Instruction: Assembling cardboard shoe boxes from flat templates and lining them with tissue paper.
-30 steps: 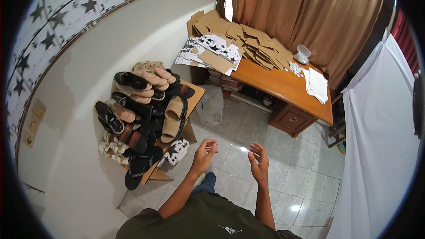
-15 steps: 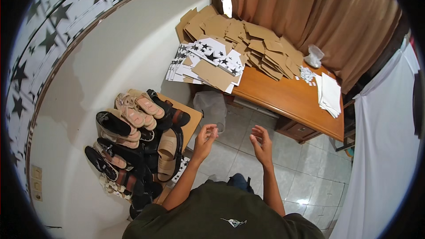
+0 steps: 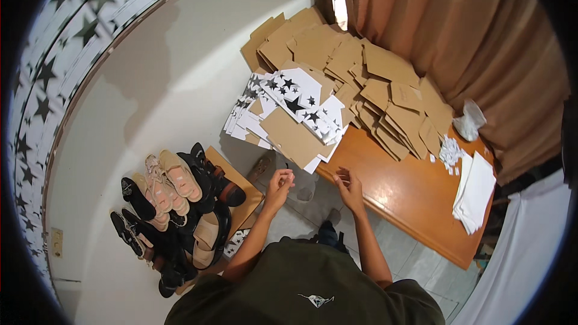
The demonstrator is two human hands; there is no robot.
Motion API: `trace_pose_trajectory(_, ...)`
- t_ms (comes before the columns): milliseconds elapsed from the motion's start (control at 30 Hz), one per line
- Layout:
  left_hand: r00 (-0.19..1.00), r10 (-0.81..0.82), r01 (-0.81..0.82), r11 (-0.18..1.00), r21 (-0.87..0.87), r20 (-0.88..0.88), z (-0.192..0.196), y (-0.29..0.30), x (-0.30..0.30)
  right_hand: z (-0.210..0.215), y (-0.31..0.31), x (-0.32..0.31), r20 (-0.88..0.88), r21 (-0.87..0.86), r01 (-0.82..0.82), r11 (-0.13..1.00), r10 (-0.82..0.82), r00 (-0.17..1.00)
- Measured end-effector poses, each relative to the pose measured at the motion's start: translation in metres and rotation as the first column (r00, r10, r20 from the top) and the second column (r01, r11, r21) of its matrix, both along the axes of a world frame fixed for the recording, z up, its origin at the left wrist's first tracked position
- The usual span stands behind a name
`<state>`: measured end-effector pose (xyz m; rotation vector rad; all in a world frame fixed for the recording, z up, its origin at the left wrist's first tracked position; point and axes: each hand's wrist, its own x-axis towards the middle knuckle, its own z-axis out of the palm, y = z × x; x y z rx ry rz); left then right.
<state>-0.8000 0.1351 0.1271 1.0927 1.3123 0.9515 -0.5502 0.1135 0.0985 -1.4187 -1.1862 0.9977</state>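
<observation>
My left hand (image 3: 279, 190) is held out in front of me with loosely bent fingers and nothing visible in it. It is between the shoe stand and the table's near left corner. Close to the table's front edge, my right hand (image 3: 350, 189) is empty too, its fingers apart. Just beyond both hands, flat cardboard sheets with black stars on white (image 3: 295, 103) lie stacked on the wooden table (image 3: 415, 204), a plain brown side showing on top. A large heap of brown folded cardboard pieces (image 3: 391, 66) spreads behind them.
Shoes and sandals (image 3: 205, 238) crowd a wooden stand (image 3: 250, 197) at my left, by the wall. The table's right end bears white sheets (image 3: 474, 192), small white pieces (image 3: 450, 151) and a clear plastic bag (image 3: 469, 121). Brown curtains (image 3: 445, 30) hang behind.
The view has turned, and I stand closer to the table. My right hand has come nearer to my left and to the table's edge. Both hands stay empty.
</observation>
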Motion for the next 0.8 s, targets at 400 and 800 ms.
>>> trace_pose_trajectory(400,0.995,0.095,-0.1,0.985,-0.14,-0.042,-0.086,0.152,0.088,-0.087,0.169,0.073,-0.024,-0.21,-0.127,0.969,0.125,0.992)
trace_pose_trajectory(800,0.972,0.184,-0.169,0.98,-0.105,0.144,-0.146,0.214,0.108,-0.112,0.214,0.051,-0.189,-0.302,-0.019,0.953,-0.041,0.981)
